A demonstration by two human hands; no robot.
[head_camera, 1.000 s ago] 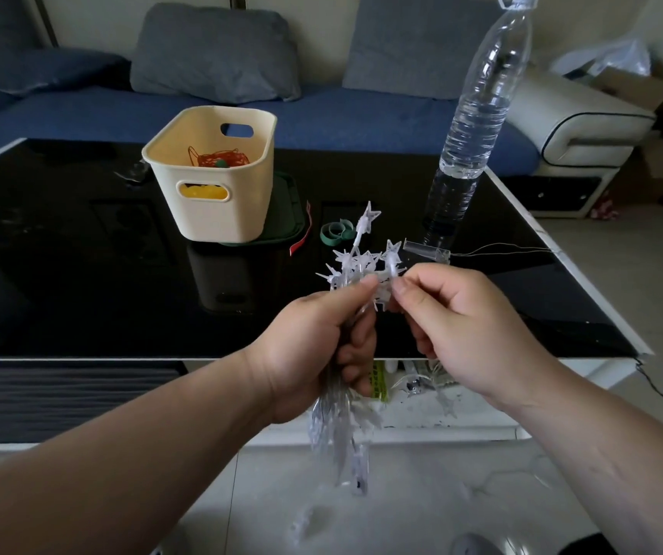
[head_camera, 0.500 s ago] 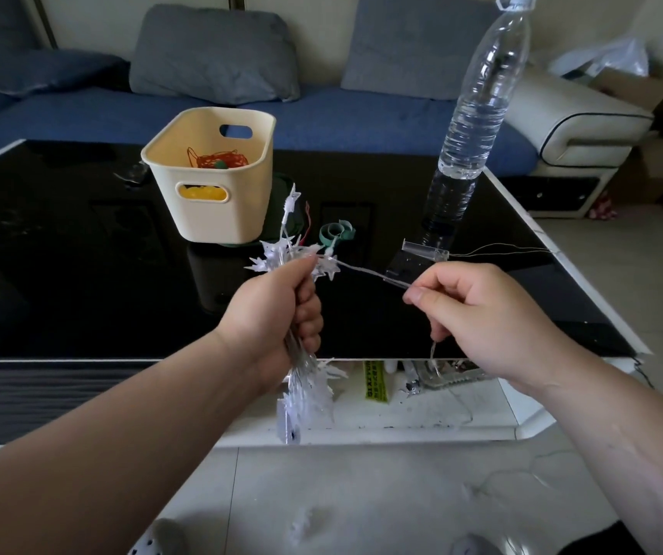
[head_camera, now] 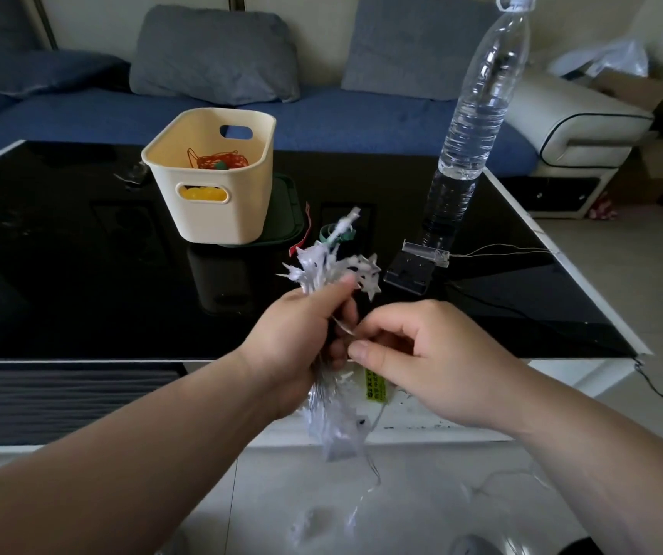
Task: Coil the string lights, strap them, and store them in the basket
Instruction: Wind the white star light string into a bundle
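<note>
coiling partway: left hand (head_camera: 297, 350) grips bundled string lights (head_camera: 321, 270), right hand (head_camera: 429, 354) pinches loose wire (head_camera: 340, 325) beside. strap (head_camera: 324, 233) lies unused on surface (head_camera: 81, 274); bundle not yet in basket (head_camera: 217, 218).

Bench (head_camera: 81, 294) top: black, glossy, mirror-smooth. Basket (head_camera: 217, 218): cream plastic, matt, smooth. Bottle (head_camera: 477, 114): clear ribbed plastic. Lights (head_camera: 321, 270): frosted white plastic stars on thin shiny wire. Sofa (head_camera: 81, 118): blue cloth. Cushions (head_camera: 213, 54): grey cloth. Floor (head_camera: 281, 494): pale glossy tile.

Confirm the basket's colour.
Cream basket, clearest in the head view.
</note>
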